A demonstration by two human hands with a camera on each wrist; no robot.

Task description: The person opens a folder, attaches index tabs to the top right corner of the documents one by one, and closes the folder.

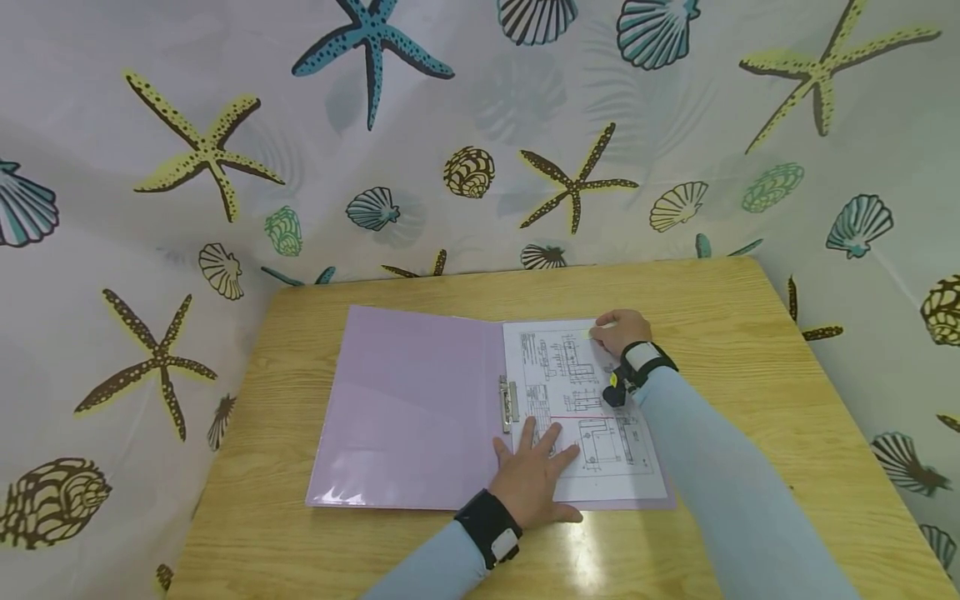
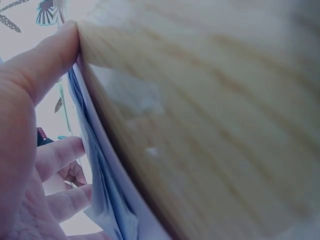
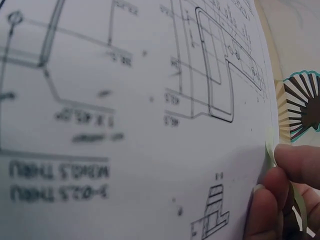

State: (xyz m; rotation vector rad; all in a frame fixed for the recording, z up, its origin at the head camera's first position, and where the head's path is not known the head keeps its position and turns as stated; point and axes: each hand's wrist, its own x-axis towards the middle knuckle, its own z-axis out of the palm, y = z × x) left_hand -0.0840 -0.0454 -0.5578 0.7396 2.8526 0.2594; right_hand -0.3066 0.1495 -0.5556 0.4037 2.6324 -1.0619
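Observation:
A lilac folder [image 1: 420, 408] lies spread on the table with a metal clip [image 1: 507, 404] at its spine. On its right side are sheets of technical drawings [image 1: 600, 483], crossed by a red line. My left hand [image 1: 528, 483] rests with spread fingers on the lower left of the sheets, its thumb [image 2: 57, 52] over the folder's bottom edge. At the sheet's upper right, my right hand [image 1: 624, 332] pinches a pale yellow-green paper slip [image 3: 300, 205], like a sticky note, between thumb and fingers. Part of the slip is hidden by the fingers.
The folder lies on a light wooden table [image 1: 255, 467]. Behind and beside the table hangs a white cloth [image 1: 450, 242] printed with starfish and shells. A dark wrist device [image 1: 618, 387] hangs from my right wrist over the sheet.

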